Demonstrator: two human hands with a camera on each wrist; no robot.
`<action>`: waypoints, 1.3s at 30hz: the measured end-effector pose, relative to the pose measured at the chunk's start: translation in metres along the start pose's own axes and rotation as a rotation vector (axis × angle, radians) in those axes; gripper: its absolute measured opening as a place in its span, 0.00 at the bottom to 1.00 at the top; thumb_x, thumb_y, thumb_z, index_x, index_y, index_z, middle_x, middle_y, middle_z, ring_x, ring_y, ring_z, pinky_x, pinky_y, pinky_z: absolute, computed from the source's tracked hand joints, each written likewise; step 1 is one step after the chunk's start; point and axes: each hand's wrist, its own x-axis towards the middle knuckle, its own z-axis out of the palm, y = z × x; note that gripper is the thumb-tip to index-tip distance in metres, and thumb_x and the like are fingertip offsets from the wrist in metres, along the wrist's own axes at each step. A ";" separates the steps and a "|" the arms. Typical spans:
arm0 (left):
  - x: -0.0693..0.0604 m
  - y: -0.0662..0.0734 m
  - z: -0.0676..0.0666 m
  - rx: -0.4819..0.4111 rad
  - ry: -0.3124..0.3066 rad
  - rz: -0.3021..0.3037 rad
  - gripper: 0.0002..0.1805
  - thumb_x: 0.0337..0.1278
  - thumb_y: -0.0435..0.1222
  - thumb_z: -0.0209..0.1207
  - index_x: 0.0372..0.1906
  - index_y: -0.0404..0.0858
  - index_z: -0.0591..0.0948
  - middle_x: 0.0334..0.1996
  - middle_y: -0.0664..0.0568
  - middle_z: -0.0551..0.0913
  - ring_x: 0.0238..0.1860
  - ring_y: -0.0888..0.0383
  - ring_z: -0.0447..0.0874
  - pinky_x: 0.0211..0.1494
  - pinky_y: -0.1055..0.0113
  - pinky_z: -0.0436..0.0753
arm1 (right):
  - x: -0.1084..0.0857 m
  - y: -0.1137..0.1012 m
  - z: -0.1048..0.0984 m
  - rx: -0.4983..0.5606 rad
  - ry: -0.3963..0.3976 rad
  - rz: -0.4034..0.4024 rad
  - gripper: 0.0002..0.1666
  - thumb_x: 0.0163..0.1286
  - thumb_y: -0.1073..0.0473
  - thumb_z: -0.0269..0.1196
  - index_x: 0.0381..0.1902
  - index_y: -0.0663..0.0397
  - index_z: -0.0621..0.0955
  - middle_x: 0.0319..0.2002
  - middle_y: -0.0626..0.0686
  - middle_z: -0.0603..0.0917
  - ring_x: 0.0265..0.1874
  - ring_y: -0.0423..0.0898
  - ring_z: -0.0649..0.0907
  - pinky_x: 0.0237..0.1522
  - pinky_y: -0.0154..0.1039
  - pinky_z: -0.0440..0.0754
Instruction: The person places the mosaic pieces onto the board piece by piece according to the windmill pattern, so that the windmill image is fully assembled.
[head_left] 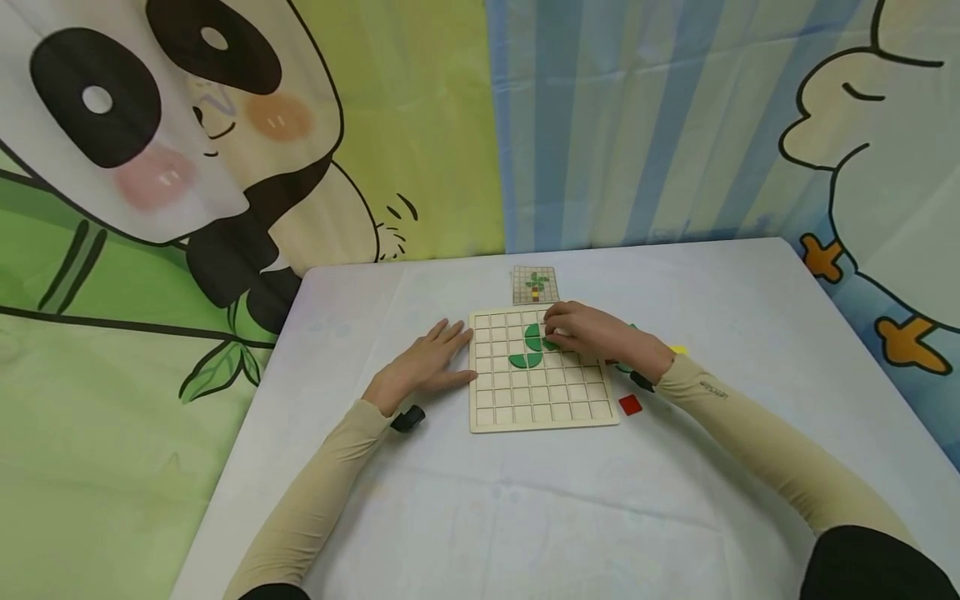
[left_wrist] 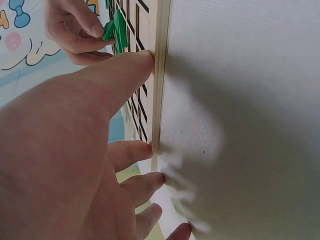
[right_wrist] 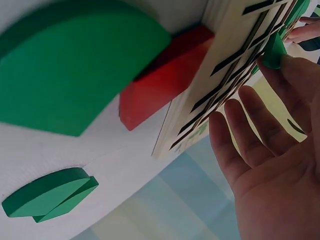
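Note:
A square wooden grid board (head_left: 540, 412) lies on the white table with several green rounded pieces (head_left: 533, 360) in its upper middle cells. My left hand (head_left: 420, 367), fingers spread, touches the board's left edge with thumb and fingertips; the left wrist view shows the thumb on the rim (left_wrist: 159, 75). Over the board's upper right part, my right hand (head_left: 592, 333) pinches a green piece (right_wrist: 273, 51) between thumb and index finger, just at the grid, its other fingers extended.
A small pattern card (head_left: 535, 285) lies behind the board. Right of the board are a red square (head_left: 630, 404), a yellow piece (head_left: 678, 350) partly behind the right wrist, and loose green pieces (right_wrist: 50, 195). Printed cloth (head_left: 600, 125) hangs behind the table.

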 end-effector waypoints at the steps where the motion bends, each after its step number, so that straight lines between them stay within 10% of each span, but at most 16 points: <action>1: 0.000 0.000 0.000 0.000 0.001 0.000 0.48 0.67 0.63 0.53 0.82 0.46 0.51 0.82 0.46 0.46 0.83 0.44 0.35 0.81 0.42 0.52 | 0.000 0.000 0.000 -0.003 -0.005 -0.002 0.11 0.75 0.58 0.61 0.48 0.56 0.86 0.57 0.57 0.81 0.58 0.53 0.79 0.60 0.49 0.80; 19: 0.000 -0.001 0.000 0.002 0.003 0.006 0.48 0.66 0.63 0.53 0.82 0.45 0.51 0.82 0.45 0.47 0.83 0.42 0.35 0.81 0.42 0.51 | 0.013 -0.009 -0.020 -0.049 -0.161 -0.033 0.07 0.72 0.63 0.63 0.44 0.54 0.86 0.52 0.57 0.83 0.54 0.54 0.79 0.58 0.51 0.79; 39: -0.001 0.000 -0.002 0.000 0.004 0.014 0.48 0.66 0.63 0.53 0.82 0.45 0.51 0.82 0.45 0.47 0.83 0.42 0.35 0.81 0.41 0.51 | 0.002 -0.013 -0.013 -0.078 -0.089 -0.022 0.14 0.67 0.61 0.69 0.51 0.55 0.84 0.57 0.59 0.79 0.56 0.57 0.78 0.57 0.53 0.78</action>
